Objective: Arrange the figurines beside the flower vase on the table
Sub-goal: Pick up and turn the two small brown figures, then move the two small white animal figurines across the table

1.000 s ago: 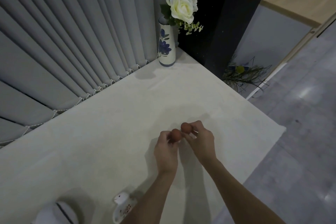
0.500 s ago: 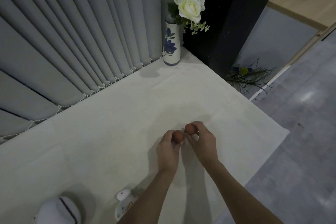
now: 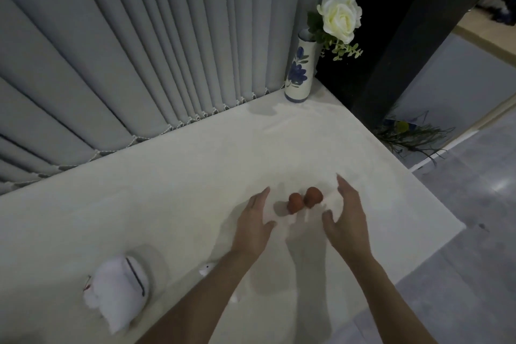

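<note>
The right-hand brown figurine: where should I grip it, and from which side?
Probably pinch the right brown figurine across its rounded upper body, from above and its right with the right hand. Its left side touches or nearly touches the other brown figurine.

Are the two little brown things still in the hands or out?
Out. Both brown figurines sit on the table, between the open left hand and right hand, touching neither.

Grey pleated vertical blinds (image 3: 134,45) with beaded chain along the table's far edge | black pillar (image 3: 416,36) at far right corner | grey tiled floor (image 3: 474,218) to the right | dried plant sprigs (image 3: 413,137) on floor beside pillar
</note>
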The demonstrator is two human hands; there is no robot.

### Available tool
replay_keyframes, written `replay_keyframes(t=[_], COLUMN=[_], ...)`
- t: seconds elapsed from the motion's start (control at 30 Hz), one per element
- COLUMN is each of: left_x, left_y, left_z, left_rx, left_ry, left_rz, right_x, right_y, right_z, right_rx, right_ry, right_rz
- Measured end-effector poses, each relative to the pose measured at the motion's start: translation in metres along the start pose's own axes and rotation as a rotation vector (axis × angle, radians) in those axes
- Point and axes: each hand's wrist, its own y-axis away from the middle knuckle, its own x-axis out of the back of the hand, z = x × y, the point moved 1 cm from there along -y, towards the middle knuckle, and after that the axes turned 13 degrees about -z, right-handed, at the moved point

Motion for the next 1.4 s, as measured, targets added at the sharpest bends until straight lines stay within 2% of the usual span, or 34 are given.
replay_keyframes(t=[0.1,0.2,0.33,0.47,0.53,0.73,0.87,0.97,1.03,1.17,1.3,1.4], left_x=[0.031,0.068,0.121,0.160,0.169,0.174,0.159,0.146,0.137,0.117,0.120,0.126], left_y=[0.018,0.041,0.075,0.114,0.131,0.163,0.174,0.174,0.169,0.154,0.147,0.146], left_z=[-0.014,-0.035,-0.071,-0.110,-0.125,-0.149,-0.152,-0.153,-0.150,-0.142,-0.131,-0.128], left_rx=[0.004,0.049,0.262,0.547,0.654,0.981,1.097,1.101,1.053,0.927,0.831,0.757], left_ry=[-0.042,-0.130,-0.202,-0.208,-0.215,-0.060,0.348,0.585,0.718,0.827,0.776,0.604], left_rz=[0.033,0.033,0.045,0.087,0.068,0.046,-0.086,-0.025,0.103,0.317,0.263,0.171], right_x=[0.009,-0.004,-0.048,-0.097,-0.115,-0.134,-0.136,-0.137,-0.139,-0.144,-0.144,-0.137], right_y=[0.003,0.004,0.011,0.028,0.040,0.054,0.053,0.058,0.063,0.071,0.074,0.068], right_z=[-0.030,-0.061,-0.081,-0.080,-0.079,-0.092,-0.096,-0.095,-0.094,-0.090,-0.089,-0.090], right_rx=[0.205,0.348,0.400,0.229,0.190,0.110,0.128,0.142,0.169,0.251,0.307,0.322], right_ry=[0.109,0.115,0.136,0.328,0.400,0.317,0.312,0.287,0.287,0.333,0.343,0.316], right_rz=[0.168,0.145,-0.182,-0.684,-0.847,-0.986,-1.051,-1.067,-1.076,-1.075,-1.045,-1.029])
